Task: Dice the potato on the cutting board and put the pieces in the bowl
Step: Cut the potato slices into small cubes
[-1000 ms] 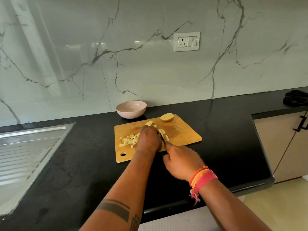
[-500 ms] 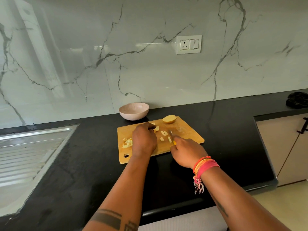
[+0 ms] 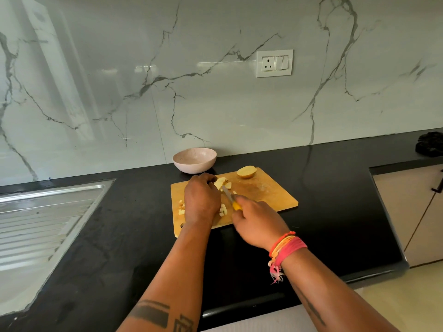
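Step in hand: dicing. Glossy black tabletop (image 3: 335, 188) carries the rectangular wooden cutting board (image 3: 268, 192), the landmark. On its far edge, the uncut potato half (image 3: 246, 171). Behind its far left corner, the pale pink bowl (image 3: 194, 160), seemingly empty. Left hand (image 3: 201, 200) curls over potato strips (image 3: 221, 183) at board centre; right hand (image 3: 256, 221) grips the yellow-handled knife (image 3: 231, 200), blade against those strips. Diced cubes (image 3: 223, 210) lie on the near left. Next: crosswise cuts.

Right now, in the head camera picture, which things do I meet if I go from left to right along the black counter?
Steel sink drainboard → pink bowl → half potato on the cutting board → dark bundle at the far right edge.
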The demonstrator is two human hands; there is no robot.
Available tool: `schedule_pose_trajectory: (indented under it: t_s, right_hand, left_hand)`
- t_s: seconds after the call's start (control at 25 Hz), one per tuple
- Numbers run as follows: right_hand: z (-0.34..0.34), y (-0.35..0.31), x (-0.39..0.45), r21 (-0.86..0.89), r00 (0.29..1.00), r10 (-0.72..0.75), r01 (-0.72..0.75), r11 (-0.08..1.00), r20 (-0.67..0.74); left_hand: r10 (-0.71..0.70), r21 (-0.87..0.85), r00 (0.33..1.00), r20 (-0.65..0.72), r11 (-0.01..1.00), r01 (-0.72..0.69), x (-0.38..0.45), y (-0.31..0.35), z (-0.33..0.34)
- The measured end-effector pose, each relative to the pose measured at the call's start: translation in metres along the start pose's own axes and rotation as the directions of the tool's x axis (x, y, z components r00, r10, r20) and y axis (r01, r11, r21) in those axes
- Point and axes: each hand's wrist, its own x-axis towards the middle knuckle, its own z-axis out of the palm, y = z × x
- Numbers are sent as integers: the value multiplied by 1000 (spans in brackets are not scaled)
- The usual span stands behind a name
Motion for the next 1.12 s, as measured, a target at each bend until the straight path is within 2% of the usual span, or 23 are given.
schedule_pose_trajectory:
  t_s: [0.12, 0.2, 0.32, 0.4, 0.52, 0.64, 0.88, 1.0, 1.12]
  right_hand:
    - [-10, 16, 0, 69, 989, 137, -133, 989, -54]
    - [-9, 20, -2, -25, 983, 177, -178, 984, -50]
    - [0, 15, -7, -134, 997, 70, -72, 988, -15]
    - [3, 11, -8, -120, 1000, -18, 19, 993, 13]
    - [1, 17, -3, -46, 999, 35, -35, 998, -6]
    - [0, 18, 5, -58, 993, 118, -119, 991, -22]
    - [10, 6, -2, -132, 1000, 11, -11, 991, -3]
    - [8, 8, 6, -134, 999, 36, -37, 990, -9]
    - [12, 1, 6, -123, 1000, -23, 25, 992, 16]
  left_hand:
    - [33, 121, 992, 125, 992, -48, 10, 4, 11]
    - [33, 243, 979, 202, 967, -83, 18, 6, 17]
    - [17, 339, 964, 264, 934, -109, 29, 9, 20]
    - [-1, 369, 952, 307, 922, -118, 34, 10, 19]
    - [-36, 380, 930, 366, 918, -114, 39, 8, 20]
    - [-51, 404, 932, 359, 909, -106, 43, 6, 19]
    - [-65, 410, 927, 371, 907, -100, 48, 3, 17]
    - [-78, 377, 951, 299, 925, -42, 50, -2, 14]
    - [-105, 272, 975, 196, 961, 49, 49, -4, 5]
